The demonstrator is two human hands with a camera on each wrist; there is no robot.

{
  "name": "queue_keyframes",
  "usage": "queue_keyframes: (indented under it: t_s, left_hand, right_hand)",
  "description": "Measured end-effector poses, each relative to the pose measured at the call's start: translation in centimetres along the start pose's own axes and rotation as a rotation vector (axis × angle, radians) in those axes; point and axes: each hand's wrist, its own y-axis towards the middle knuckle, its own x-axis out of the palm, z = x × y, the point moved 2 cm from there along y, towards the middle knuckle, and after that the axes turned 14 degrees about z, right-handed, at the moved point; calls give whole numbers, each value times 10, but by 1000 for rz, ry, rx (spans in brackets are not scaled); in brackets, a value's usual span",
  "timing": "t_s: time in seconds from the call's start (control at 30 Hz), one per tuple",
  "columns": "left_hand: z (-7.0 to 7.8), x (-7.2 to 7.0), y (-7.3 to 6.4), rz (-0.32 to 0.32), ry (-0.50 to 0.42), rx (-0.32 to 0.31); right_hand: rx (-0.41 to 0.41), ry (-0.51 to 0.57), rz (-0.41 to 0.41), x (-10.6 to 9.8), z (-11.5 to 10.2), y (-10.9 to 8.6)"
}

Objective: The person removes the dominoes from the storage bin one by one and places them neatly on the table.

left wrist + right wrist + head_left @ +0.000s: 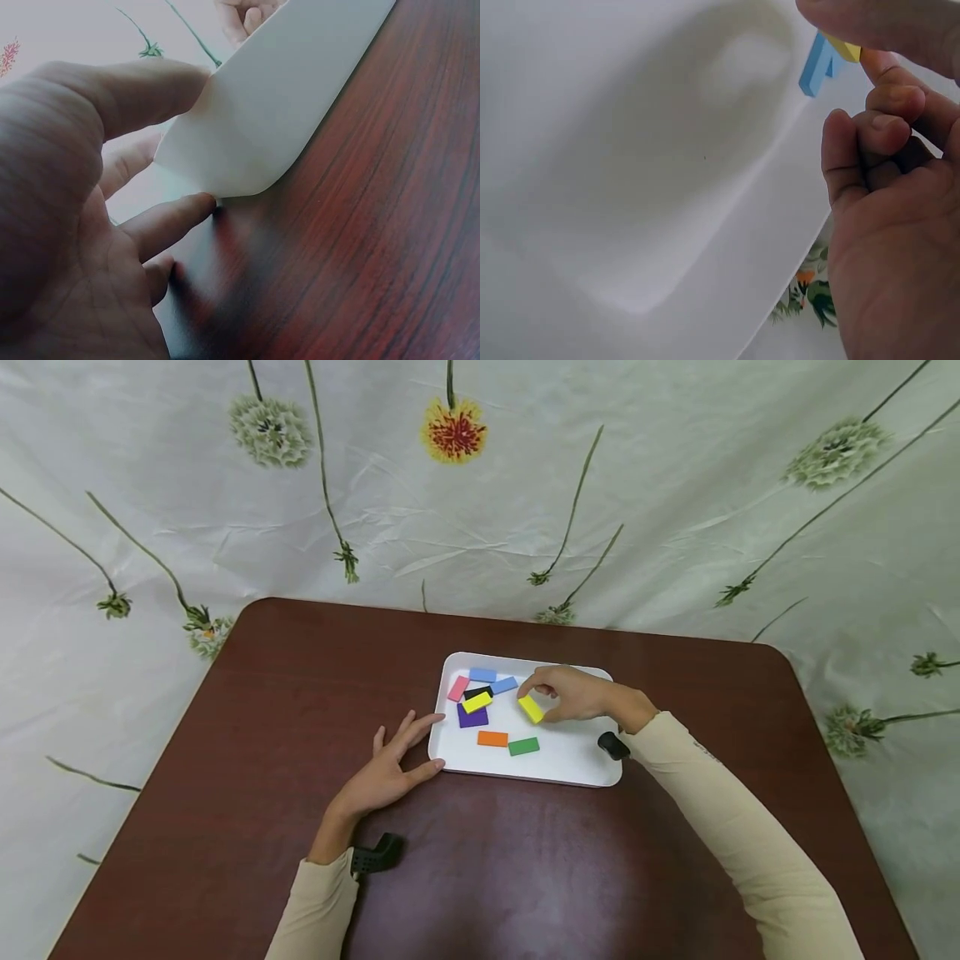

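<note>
My right hand [573, 693] pinches a yellow block [531, 709] between thumb and fingertips over the right half of a white tray [566, 758]. In the right wrist view only a bit of that block shows past the thumb. My left hand [386, 777] spreads at the tray's left end, thumb at the front corner and a fingertip at the left rim. Close up in the left wrist view, its nearly straight fingers touch the tray wall [262, 97]. Left of the held block, a second yellow block [477, 702] overlaps a black block [472, 692] and a purple block [472, 717].
Two blue blocks [483, 675] and a pink block [458, 688] lie toward the tray's back left. An orange block [492, 739] and a green block [523, 747] lie near its front. The tray stands on a dark red-brown table [300, 693], with a flowered cloth [495, 510] behind.
</note>
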Motion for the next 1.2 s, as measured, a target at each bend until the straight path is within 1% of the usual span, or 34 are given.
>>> queue_keyframes:
  t_s: [0.17, 0.27, 0.47, 0.7, 0.83, 1.2]
  left_hand:
    - [0, -1, 0, -1, -2, 1]
    - [0, 0, 0, 0, -5, 2]
    - [0, 0, 1, 5, -6, 2]
    - [1, 0, 0, 12, -9, 1]
    - [1, 1, 1, 14, -17, -5]
    - [-2, 0, 1, 18, -13, 5]
  right_hand:
    - [3, -1, 41, -9, 5, -6]
    - [19, -3, 62, -15, 9, -11]
    - [42, 3, 86, -24, 14, -18]
    - [34, 21, 138, -35, 19, -27]
    - [50, 11, 164, -42, 23, -35]
    - [70, 29, 236, -54, 47, -60]
